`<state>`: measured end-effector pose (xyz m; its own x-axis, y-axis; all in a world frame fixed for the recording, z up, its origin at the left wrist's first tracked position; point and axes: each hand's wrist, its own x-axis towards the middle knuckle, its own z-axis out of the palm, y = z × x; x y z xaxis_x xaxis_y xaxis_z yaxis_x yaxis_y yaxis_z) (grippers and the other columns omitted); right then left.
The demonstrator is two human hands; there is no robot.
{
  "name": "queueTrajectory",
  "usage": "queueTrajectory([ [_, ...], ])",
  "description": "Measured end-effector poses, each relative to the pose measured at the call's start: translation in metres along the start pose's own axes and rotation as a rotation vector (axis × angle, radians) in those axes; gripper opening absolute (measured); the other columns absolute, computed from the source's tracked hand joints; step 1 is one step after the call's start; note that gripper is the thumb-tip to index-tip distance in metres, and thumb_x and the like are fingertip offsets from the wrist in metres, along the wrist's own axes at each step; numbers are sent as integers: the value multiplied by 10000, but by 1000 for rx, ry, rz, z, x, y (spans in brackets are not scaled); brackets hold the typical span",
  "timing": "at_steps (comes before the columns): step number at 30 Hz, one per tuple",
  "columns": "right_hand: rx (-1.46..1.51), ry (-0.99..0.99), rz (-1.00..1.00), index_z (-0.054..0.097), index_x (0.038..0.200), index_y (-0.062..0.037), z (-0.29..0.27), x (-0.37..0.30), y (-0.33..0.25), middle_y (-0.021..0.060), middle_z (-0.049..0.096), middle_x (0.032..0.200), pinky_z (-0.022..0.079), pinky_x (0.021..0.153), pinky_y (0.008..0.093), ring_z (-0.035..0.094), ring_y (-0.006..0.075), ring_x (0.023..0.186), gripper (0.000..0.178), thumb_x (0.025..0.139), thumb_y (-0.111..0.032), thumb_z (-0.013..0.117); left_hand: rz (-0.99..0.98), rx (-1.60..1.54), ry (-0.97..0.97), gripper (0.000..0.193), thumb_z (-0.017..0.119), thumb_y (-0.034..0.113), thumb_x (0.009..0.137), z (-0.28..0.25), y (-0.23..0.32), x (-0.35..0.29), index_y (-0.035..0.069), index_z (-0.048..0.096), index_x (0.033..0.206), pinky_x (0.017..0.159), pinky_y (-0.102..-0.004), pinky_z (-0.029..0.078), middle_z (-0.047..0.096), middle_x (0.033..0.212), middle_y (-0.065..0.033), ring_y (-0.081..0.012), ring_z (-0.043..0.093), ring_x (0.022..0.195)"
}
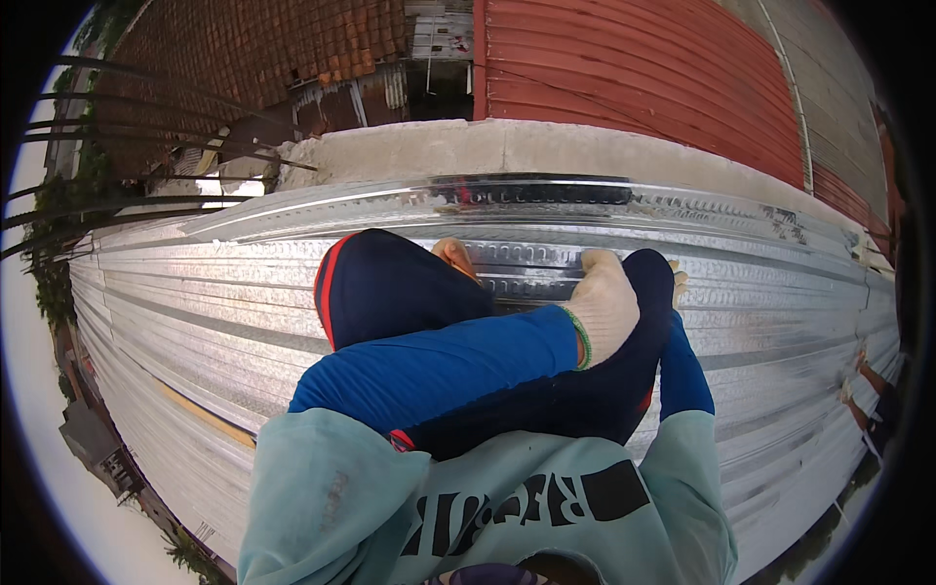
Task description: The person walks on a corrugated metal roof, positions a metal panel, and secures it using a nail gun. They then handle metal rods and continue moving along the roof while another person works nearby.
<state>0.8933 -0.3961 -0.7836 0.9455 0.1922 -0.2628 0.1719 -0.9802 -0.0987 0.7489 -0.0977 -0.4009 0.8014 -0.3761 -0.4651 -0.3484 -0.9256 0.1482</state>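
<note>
My left forearm in a blue sleeve (458, 361) reaches across my lap to the right. My left hand (604, 307), in a cream knit glove with a green cuff, is low beside my right knee, over the ribbed silver metal sheet (531, 255). Its fingers point away from me and are mostly hidden, so what they hold, if anything, does not show. My right hand (680, 283) shows only partly past the outer side of the same knee, with fingers apart near the sheet. My knees in dark blue trousers (390, 288) are bent, and a bare foot (453, 256) shows between them.
Shiny metal roofing sheets (195, 322) spread on both sides. A concrete ledge (419, 151) runs along the far edge, with red roofing (624, 73) and brown tiles (244, 58) beyond. Dark steel rods (117, 210) jut in at left. Another person's legs (863, 390) show at far right.
</note>
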Motion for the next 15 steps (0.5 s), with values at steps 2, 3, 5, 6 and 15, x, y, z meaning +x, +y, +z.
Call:
queueTrajectory([
  [2,-57,49,30,260,1654,71,8,-3,10,375,242,1679,296,1181,755,293,716,1435,729,1040,-240,499,-29,-1,-1,193,793,244,856,-22,-14,5,112,833,991,789,-405,540,797,959,-55,-246,774,949],
  [3,-96,57,29,258,1654,71,13,1,14,376,242,1678,296,1180,755,294,715,1435,730,1040,-240,499,-86,-41,105,218,817,286,848,-13,-21,10,99,828,960,803,-398,554,795,961,-73,-254,778,948],
  [5,-113,-84,7,243,1639,101,-26,3,-21,384,264,1659,277,1162,765,285,712,1429,729,1045,-250,476,-225,-66,111,322,816,354,866,-20,-41,4,74,774,1021,804,-405,559,756,986,-118,-288,756,995],
  [6,-103,-156,19,235,1632,116,-38,2,-36,387,275,1649,268,1152,771,281,710,1426,729,1048,-255,464,-218,-65,204,355,816,364,867,-21,-46,8,61,754,1042,812,-419,560,743,999,-135,-308,746,998],
  [15,-134,-43,51,313,1662,-75,-19,-21,-19,343,297,1638,398,1121,722,300,627,1450,673,1067,-356,456,-427,-104,252,683,883,472,734,-14,-119,31,6,679,1190,920,-480,558,725,1129,-202,-365,724,1061],
])
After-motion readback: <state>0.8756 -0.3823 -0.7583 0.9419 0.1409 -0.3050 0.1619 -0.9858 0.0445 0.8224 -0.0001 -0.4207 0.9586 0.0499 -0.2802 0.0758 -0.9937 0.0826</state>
